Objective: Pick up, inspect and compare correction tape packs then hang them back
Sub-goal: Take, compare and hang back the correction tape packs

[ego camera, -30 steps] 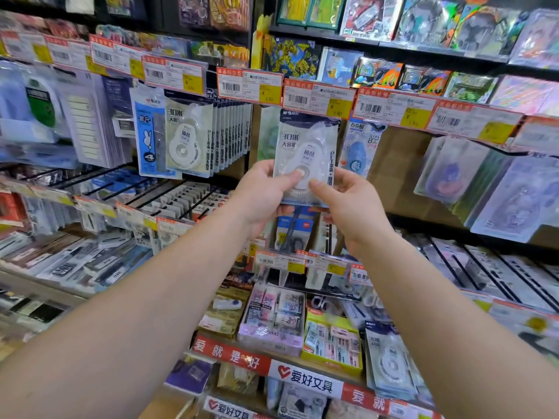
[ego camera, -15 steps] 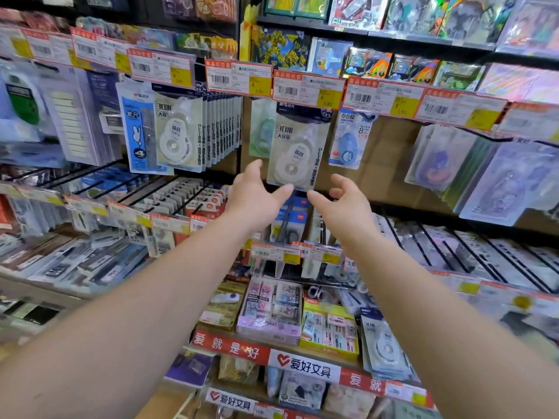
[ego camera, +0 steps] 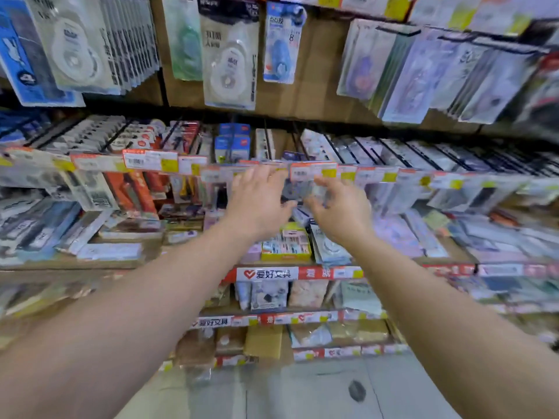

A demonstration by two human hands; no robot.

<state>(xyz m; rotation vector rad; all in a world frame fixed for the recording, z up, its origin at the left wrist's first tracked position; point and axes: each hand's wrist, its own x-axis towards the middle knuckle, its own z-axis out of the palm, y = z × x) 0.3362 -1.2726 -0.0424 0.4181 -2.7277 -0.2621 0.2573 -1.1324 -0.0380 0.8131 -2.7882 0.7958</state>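
Display rack (ego camera: 302, 104) with brown backboard, pegs in tiers. Top tier: white correction tape pack (ego camera: 229, 60) hanging alone on its peg, a full row of identical packs (ego camera: 90, 46) at far left, a blue pack (ego camera: 279, 45) just beside — all upright. Middle tier: price-tag rail (ego camera: 151, 160). Lower shelf (ego camera: 329, 272): yellow box (ego camera: 286, 243) resting on it — contents blurred.
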